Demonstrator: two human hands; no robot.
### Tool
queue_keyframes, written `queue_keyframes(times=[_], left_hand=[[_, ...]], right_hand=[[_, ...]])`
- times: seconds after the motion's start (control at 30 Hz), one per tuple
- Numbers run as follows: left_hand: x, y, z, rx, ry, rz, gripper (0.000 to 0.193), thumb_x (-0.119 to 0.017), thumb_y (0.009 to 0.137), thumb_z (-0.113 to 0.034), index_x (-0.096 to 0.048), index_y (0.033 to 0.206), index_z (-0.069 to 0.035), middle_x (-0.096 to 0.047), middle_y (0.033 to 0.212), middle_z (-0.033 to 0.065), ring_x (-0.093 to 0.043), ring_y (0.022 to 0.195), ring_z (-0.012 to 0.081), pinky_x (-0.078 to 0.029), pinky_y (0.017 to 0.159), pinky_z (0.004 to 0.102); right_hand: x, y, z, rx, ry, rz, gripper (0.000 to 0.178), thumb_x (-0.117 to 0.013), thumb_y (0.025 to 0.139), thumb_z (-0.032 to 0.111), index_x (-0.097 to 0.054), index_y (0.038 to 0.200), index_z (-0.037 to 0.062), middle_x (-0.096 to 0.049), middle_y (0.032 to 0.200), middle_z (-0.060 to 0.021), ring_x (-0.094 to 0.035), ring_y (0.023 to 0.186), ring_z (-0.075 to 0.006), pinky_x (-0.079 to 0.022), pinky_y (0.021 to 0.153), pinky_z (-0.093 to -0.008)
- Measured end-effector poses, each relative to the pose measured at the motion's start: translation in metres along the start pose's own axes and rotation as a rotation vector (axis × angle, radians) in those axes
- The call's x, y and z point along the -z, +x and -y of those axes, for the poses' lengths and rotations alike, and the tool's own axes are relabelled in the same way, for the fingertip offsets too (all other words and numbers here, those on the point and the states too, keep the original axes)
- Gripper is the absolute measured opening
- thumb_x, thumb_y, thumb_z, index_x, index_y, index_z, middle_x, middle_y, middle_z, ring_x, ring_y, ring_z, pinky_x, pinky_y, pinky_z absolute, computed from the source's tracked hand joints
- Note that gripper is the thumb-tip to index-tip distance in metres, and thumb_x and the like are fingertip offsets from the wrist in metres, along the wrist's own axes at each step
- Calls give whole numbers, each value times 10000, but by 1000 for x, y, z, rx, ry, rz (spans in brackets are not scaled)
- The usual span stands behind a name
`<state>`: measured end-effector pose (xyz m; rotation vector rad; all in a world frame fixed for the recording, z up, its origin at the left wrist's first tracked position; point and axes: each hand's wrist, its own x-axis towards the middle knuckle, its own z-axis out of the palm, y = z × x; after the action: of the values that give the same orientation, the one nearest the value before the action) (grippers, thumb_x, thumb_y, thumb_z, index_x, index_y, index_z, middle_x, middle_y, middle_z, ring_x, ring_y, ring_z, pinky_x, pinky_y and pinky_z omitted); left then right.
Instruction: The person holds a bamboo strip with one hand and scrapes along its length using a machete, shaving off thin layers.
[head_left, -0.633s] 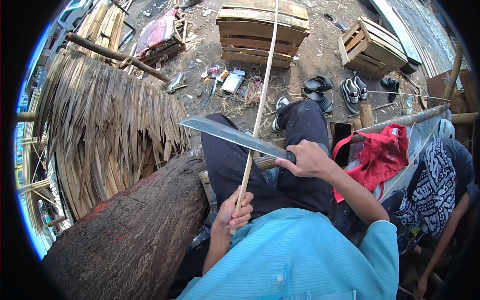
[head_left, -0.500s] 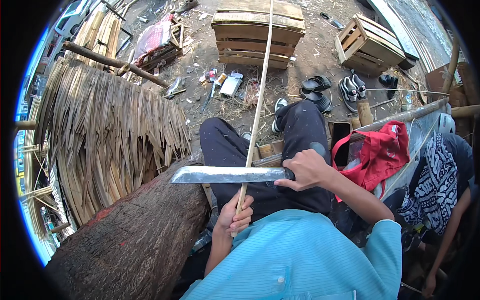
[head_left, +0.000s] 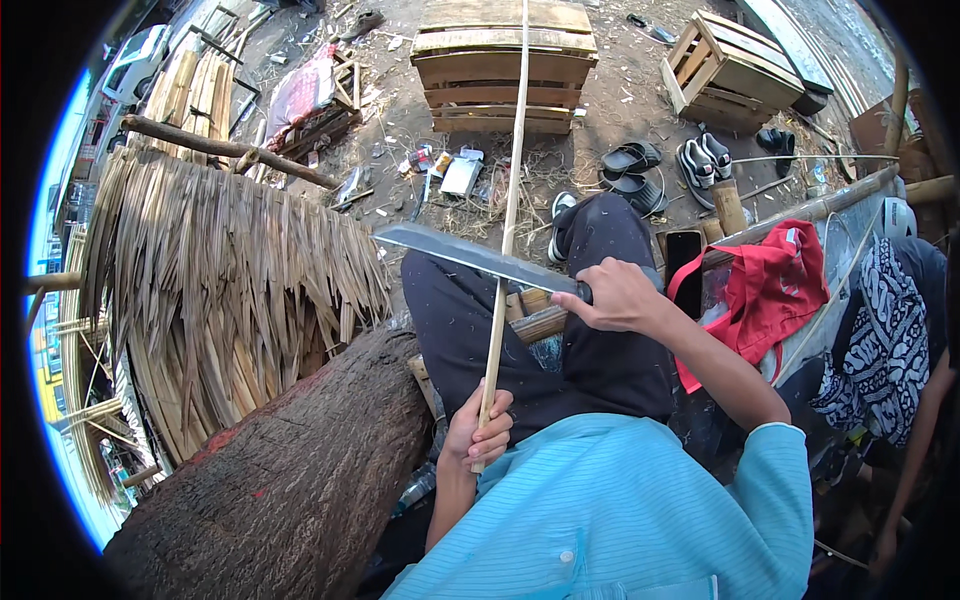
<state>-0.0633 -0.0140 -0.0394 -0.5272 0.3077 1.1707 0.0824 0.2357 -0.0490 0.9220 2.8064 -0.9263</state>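
My left hand (head_left: pixel 478 428) is closed around the lower end of a long, pale, thin bamboo strip (head_left: pixel 513 190), which runs up and away between my knees past the top of the view. My right hand (head_left: pixel 617 295) grips the handle of a machete (head_left: pixel 470 252); most of the handle is hidden by my fingers. The wide grey blade points left and slightly away from me. It crosses over the strip a good way above my left hand, seemingly touching it.
A thick dark log (head_left: pixel 300 450) lies at my left, beside dry thatch panels (head_left: pixel 230 270). Ahead stand wooden crates (head_left: pixel 505 75), with sandals (head_left: pixel 635 175) and sneakers (head_left: pixel 702 165) nearby. A red bag (head_left: pixel 765 290) and black phone (head_left: pixel 684 270) lie right, near another person's arm (head_left: pixel 915 450).
My right hand has pushed the machete away from me along the strip, and the blade has turned from level to slanting, tip farther away. My left hand keeps its grip on the strip.
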Motion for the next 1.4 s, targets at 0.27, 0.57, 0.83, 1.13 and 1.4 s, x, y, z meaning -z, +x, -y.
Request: queue_keyframes(times=[0.27,0.57,0.83,1.13,1.4], left_hand=[[6,5,4,57,-97,67,477,-223,986,-444,-350,709,-77,-329,398,0,-355,255,88,-264,201,199],[6,1,-1,70,-107,71,486,-227,985,-448,-343,696,-74,-329,393,2,-353,249,91,-267,198,202],[4,5,-3,63,-169,111,485,-226,986,-441,-345,712,-59,-356,413,23,-382,267,112,-290,198,220],[5,7,-8,58,-236,121,469,-239,986,-423,-339,722,-48,-362,418,33,-401,276,119,-318,210,227],[11,7,0,99,-215,158,456,-229,988,-404,-343,724,-51,-365,425,34,-401,283,123,-311,223,220]], right_hand=[[16,-8,17,268,-148,275,678,-468,797,655,-667,702,13,-578,565,-192,-604,571,-363,-487,538,-418],[8,-2,-1,114,-34,143,636,-502,801,618,-666,769,5,-589,601,-192,-603,642,-374,-488,627,-442],[1,7,-20,40,-4,57,670,-469,809,637,-681,779,3,-611,679,-223,-618,729,-368,-497,651,-434],[10,19,-26,147,-93,44,661,-478,782,663,-678,752,33,-588,587,-184,-606,592,-359,-488,566,-425],[16,8,-20,305,-207,228,672,-471,775,679,-678,767,40,-581,582,-182,-601,597,-360,-480,556,-426]])
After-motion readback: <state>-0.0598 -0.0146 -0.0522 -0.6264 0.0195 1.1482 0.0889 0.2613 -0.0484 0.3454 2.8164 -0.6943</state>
